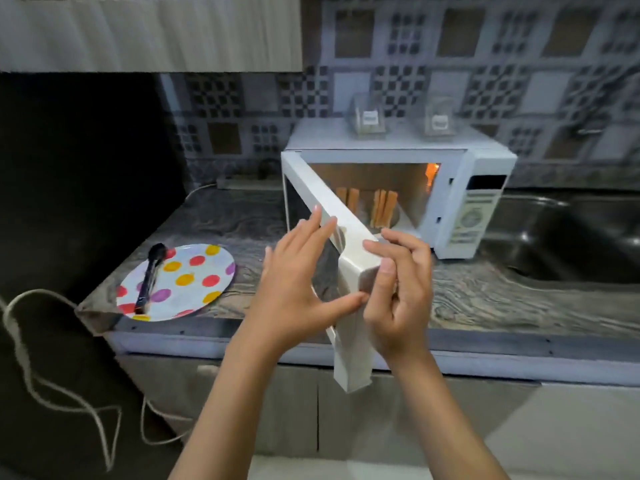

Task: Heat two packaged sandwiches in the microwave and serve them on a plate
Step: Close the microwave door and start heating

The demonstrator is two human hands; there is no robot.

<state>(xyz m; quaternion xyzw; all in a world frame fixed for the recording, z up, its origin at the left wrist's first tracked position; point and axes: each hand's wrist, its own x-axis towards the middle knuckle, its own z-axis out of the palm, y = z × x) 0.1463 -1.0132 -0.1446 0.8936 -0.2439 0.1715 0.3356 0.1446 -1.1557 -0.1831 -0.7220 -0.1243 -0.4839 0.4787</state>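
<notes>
A white microwave (471,202) stands on the counter with its door (332,206) swung wide open and its inside lamp lit. Two sandwiches (381,204) stand upright inside it. My right hand (398,292) is shut on the door's free edge. My left hand (298,271) lies flat against the door's outer face, fingers spread. A polka-dot plate (187,282) rests on the counter to the left, with a black spoon (150,275) lying on it. Two clear empty sandwich packages (367,117) sit on top of the microwave.
A dark steel sink (571,237) lies right of the microwave. A white cord (52,386) hangs off the counter's left end. A power strip (242,183) sits at the back wall. A wall cabinet (149,32) hangs above the plate.
</notes>
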